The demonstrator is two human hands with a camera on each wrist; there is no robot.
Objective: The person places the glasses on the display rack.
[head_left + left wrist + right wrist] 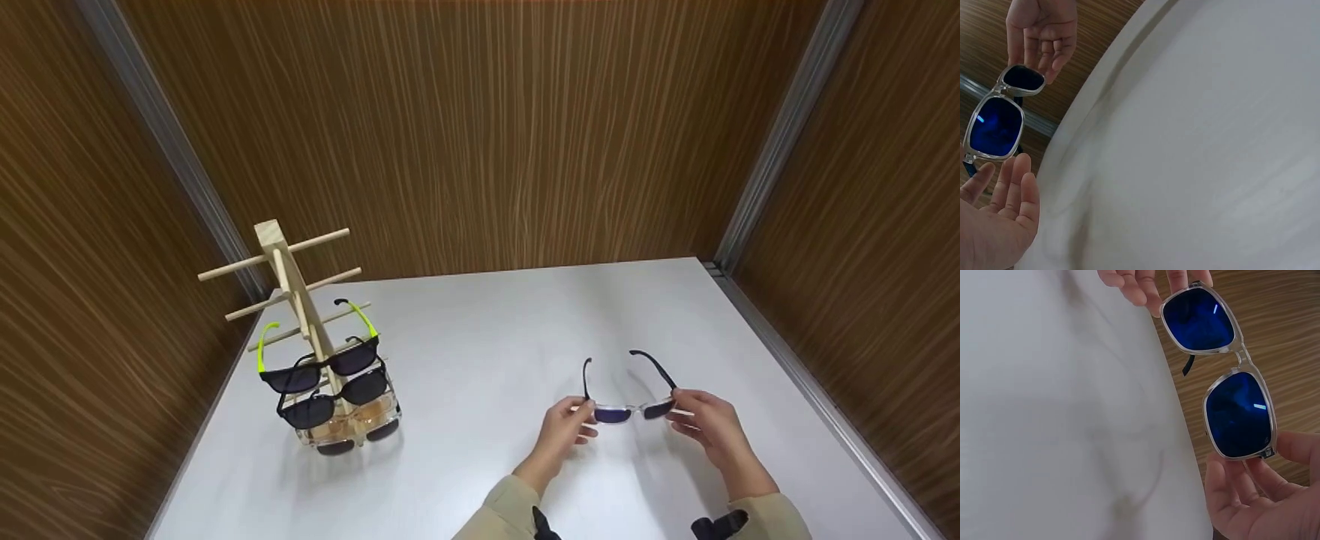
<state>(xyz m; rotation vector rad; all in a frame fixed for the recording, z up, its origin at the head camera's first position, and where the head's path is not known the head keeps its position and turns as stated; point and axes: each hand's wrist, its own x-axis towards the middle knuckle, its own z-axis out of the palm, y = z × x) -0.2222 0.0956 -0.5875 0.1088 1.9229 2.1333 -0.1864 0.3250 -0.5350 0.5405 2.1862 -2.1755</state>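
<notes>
A pair of sunglasses (613, 415) with a clear frame, blue lenses and dark temples is held over the right part of the white table. My left hand (561, 433) pinches its left hinge end between thumb and fingers. At the opposite hinge end my right hand (712, 427) grips it the same way. Both temples are unfolded and point away from me. In the right wrist view the two blue lenses (1238, 415) face the camera; the left wrist view shows the same sunglasses (996, 126) between both hands.
On the left stands a wooden display rack (296, 277) with bare upper pegs. Black sunglasses with yellow-green temples (352, 358), black sunglasses (365, 387) and clear-framed ones (375, 411) hang on its lower pegs. Wood-grain panels (487, 135) enclose the white table (480, 352) at the back and sides.
</notes>
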